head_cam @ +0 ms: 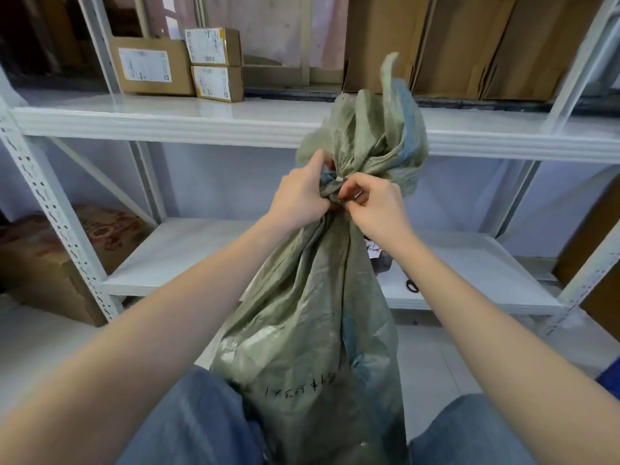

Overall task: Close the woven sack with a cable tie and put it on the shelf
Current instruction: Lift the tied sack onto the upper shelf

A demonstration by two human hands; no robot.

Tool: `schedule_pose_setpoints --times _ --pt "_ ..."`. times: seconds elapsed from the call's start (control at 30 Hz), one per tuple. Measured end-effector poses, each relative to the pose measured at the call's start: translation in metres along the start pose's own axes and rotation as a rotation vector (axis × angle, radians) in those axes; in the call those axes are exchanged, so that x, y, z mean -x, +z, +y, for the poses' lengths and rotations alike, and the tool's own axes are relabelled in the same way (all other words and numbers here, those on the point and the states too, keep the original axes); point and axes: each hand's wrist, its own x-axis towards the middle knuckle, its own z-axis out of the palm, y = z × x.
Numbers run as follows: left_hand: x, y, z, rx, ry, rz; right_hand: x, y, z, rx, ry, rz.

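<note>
Between our knees at the bottom of the frame stands the sack (308,323). At centre, our left hand (302,193) grips its gathered neck, while our right hand (372,203) pinches the cable tie (337,180) there. Behind is the shelf (167,119).

Background clutter

Three labelled cardboard boxes (152,67) sit upper left, two small ones stacked beside the larger. Flattened cardboard sheets (469,45) lean upright to the right. A printed carton (43,256) stands low left. Small dark ring (411,286), possibly a hair tie.
</note>
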Motion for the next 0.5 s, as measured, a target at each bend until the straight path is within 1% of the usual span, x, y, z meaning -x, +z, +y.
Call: schedule_pose_setpoints --times 0.07,0.13,0.2,0.27,0.3,0.33,0.37,0.4,0.5 --pt "-0.01 -0.018 0.011 0.007 0.046 0.081 -0.003 -0.015 -0.012 -0.038 -0.016 0.036" --pt "-0.021 -0.038 0.024 0.032 0.074 0.154 -0.005 -0.032 -0.023 -0.013 0.032 -0.01" --pt "-0.031 -0.062 0.04 0.053 0.093 0.207 -0.006 -0.049 -0.027 0.025 0.176 -0.191" --pt "-0.041 -0.086 0.058 0.048 0.112 0.262 -0.002 -0.062 -0.034 -0.021 0.314 -0.418" --pt "-0.045 -0.098 0.068 0.045 0.123 0.284 -0.002 -0.066 -0.037 -0.064 0.343 -0.485" --pt "-0.049 -0.108 0.077 0.056 0.133 0.3 -0.004 -0.066 -0.04 -0.103 0.348 -0.503" --pt "-0.053 -0.116 0.087 0.086 0.142 0.308 -0.007 -0.064 -0.045 -0.141 0.336 -0.476" --pt "-0.058 -0.123 0.098 0.135 0.16 0.312 -0.013 -0.061 -0.053 -0.175 0.309 -0.411" --pt "-0.07 -0.139 0.131 0.288 0.212 0.31 -0.034 -0.055 -0.077 -0.225 0.23 -0.112"
